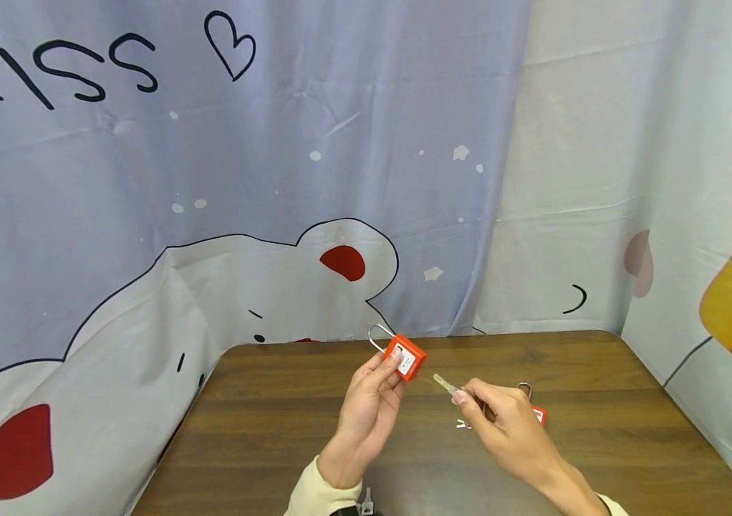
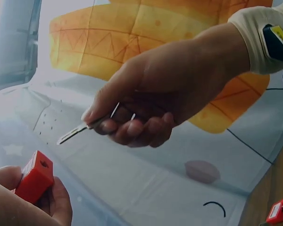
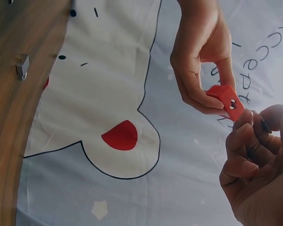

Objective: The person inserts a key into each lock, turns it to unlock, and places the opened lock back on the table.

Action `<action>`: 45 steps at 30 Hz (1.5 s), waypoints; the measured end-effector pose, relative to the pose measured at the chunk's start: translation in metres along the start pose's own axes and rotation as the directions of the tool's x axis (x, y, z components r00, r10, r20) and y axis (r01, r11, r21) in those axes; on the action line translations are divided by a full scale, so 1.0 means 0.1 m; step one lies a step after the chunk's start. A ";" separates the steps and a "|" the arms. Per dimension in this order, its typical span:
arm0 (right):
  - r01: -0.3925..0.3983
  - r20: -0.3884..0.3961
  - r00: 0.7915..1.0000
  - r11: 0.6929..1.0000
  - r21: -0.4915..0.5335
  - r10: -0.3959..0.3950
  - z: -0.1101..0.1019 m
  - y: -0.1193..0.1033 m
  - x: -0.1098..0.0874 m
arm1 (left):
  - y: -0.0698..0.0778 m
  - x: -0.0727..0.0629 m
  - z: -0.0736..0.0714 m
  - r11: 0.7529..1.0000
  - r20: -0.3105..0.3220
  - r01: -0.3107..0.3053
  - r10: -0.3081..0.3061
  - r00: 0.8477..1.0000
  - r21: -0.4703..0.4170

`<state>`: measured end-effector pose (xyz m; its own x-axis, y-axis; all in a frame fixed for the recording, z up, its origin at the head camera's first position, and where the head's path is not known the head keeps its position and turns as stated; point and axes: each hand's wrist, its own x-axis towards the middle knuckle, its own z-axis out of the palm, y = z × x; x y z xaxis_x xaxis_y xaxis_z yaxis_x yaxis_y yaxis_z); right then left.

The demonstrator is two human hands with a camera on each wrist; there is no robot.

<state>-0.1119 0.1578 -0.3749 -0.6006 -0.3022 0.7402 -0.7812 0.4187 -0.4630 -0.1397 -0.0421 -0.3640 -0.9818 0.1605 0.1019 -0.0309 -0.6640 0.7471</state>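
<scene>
My left hand (image 1: 369, 416) pinches a red padlock (image 1: 410, 358) with a white label, thumb on the label. Its silver shackle points up and left. In the right wrist view, the padlock's end with the keyhole (image 3: 233, 104) faces my right hand. That hand (image 1: 508, 430) pinches a silver key (image 1: 445, 385) between thumb and forefinger, the blade pointing at the padlock with a short gap between them. The left wrist view shows thin metal, like a ring, among the right fingers, whose other fingertips curl in.
A second red padlock (image 1: 538, 413) lies on the wooden table (image 1: 263, 430), partly behind my right hand. A small silver padlock-like piece (image 3: 22, 67) is on the table in the right wrist view. Printed curtains (image 1: 405, 179) hang behind and beside the table.
</scene>
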 end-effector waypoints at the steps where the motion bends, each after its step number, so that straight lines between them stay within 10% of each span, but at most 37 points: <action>1: 0.004 0.000 1.000 1.000 0.004 -0.004 0.01 -0.01 0.01 | 0.00 -0.01 0.00 1.000 0.000 0.004 -0.004 1.000 -0.007; 45: 0.005 0.031 0.999 0.985 0.175 -0.011 0.18 -0.02 -0.03 | -0.17 -0.28 0.09 0.994 0.055 0.020 -0.026 0.998 0.107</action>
<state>-0.1118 0.1420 -0.3849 -0.5972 -0.3335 0.7295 -0.8020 0.2606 -0.5375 -0.1096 -0.0288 -0.3730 -0.9688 0.2174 0.1187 -0.0301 -0.5790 0.8148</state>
